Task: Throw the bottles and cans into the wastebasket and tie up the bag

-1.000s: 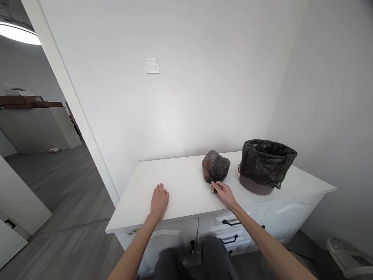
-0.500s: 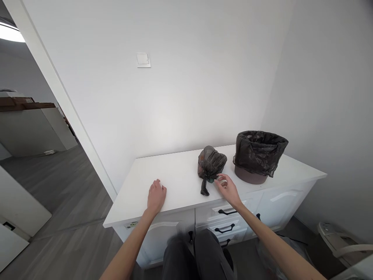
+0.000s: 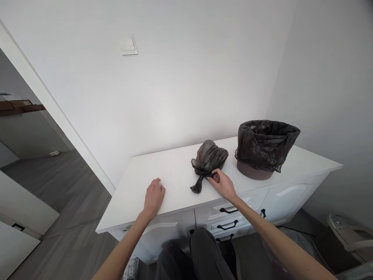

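Black knotted bag [image 3: 210, 156], seemingly pinched by right hand [image 3: 223, 185].

One tied bag [image 3: 210, 156], one lined bin [image 3: 266, 146], one cabinet [image 3: 170, 175], one wall switch [image 3: 128, 45].

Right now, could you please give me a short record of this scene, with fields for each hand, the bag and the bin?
left hand: palm down, open, flat on the cabinet top; holds nothing
right hand: fingers pinch the tied bag near its knot
bag state: dark, knotted, lying on the top, twisted tail toward the front edge
bin: upright, dark liner, right of the tied bag, apart from it
drawers: shut, dark handles
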The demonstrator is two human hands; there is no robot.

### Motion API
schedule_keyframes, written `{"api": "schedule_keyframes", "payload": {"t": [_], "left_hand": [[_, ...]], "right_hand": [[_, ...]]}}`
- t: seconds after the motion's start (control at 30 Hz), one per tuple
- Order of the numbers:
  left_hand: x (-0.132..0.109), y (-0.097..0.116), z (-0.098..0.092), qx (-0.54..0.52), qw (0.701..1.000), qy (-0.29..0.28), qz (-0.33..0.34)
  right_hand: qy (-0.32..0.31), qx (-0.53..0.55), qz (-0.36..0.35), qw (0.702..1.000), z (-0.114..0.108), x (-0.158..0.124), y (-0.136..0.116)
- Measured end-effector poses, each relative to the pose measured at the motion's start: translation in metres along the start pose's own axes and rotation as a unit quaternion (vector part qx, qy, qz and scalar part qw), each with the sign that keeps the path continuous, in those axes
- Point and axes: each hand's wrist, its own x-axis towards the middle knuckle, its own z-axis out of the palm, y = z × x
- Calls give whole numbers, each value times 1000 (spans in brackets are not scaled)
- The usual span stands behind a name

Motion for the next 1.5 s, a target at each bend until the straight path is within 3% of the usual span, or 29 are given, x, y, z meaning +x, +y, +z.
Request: {"api": "schedule_keyframes", "payload": {"t": [0.2, 0.37, 0.5, 0.63, 0.8, 1.2, 1.5], "left_hand": [[11, 50, 7, -26, 993, -14, 113], [26, 107, 26, -83, 969, 26, 232], [42, 131, 30, -117, 952, 21, 282], [56, 137, 25, -105, 942, 30, 317], [61, 137, 20, -72, 949, 31, 306], [49, 128, 19, -78, 970, 96, 211], [46, 122, 36, -143, 971, 126, 143]], "right_hand": [[-25, 18, -2, 1000, -4, -4, -5], [-62, 56, -3, 997, -16, -3, -10], [-94, 123, -9, 988, -25, 0, -12], [-119, 158, -8, 980, -29, 0, -14], [-124, 202, 3, 971, -32, -2, -21], [-96, 241, 26, 965, -33, -6, -22], [-82, 242, 36, 966, -30, -5, -17]]}}
